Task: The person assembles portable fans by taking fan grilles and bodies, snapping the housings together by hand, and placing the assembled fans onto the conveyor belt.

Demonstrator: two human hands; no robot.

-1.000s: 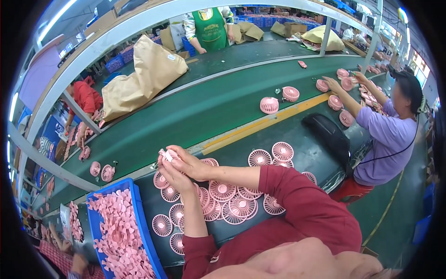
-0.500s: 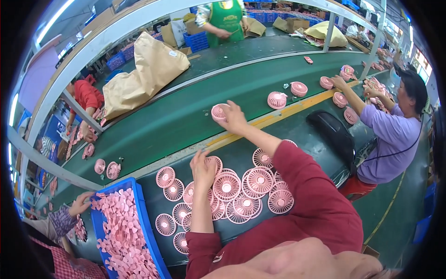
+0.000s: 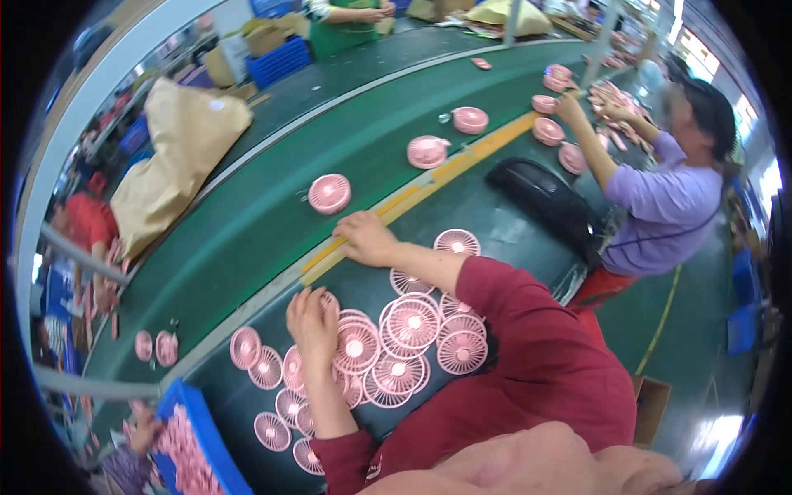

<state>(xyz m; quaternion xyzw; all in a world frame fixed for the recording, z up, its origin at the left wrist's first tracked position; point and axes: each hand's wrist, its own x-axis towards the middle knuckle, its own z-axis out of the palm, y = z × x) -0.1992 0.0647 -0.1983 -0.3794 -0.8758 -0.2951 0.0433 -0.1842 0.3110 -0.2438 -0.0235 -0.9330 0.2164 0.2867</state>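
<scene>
My right hand (image 3: 368, 240) hangs over the near edge of the green belt, palm down and fingers loosely stretched, with nothing in it. A round pink fan housing (image 3: 329, 193) lies on the belt just beyond its fingertips. Nearer to me, my left hand (image 3: 313, 330) curls its fingers at a pink round fan grille (image 3: 328, 304), which shows partly beside them. Its grip is partly hidden by the back of the hand. Many spoked pink grilles, such as one grille (image 3: 357, 345), lie in overlapping layers on the dark worktable around my left wrist.
A blue crate (image 3: 200, 421) of small pink parts stands at lower left. More pink housings (image 3: 427, 152) sit farther right on the belt (image 3: 247, 239). A black bag (image 3: 540, 202) lies near a co-worker in purple (image 3: 667, 183). A brown paper sack (image 3: 177, 157) rests across the belt.
My right hand has let go of the pink fan housing on the belt and drawn back toward me. My left hand stays by the grilles. The whole view has shifted.
</scene>
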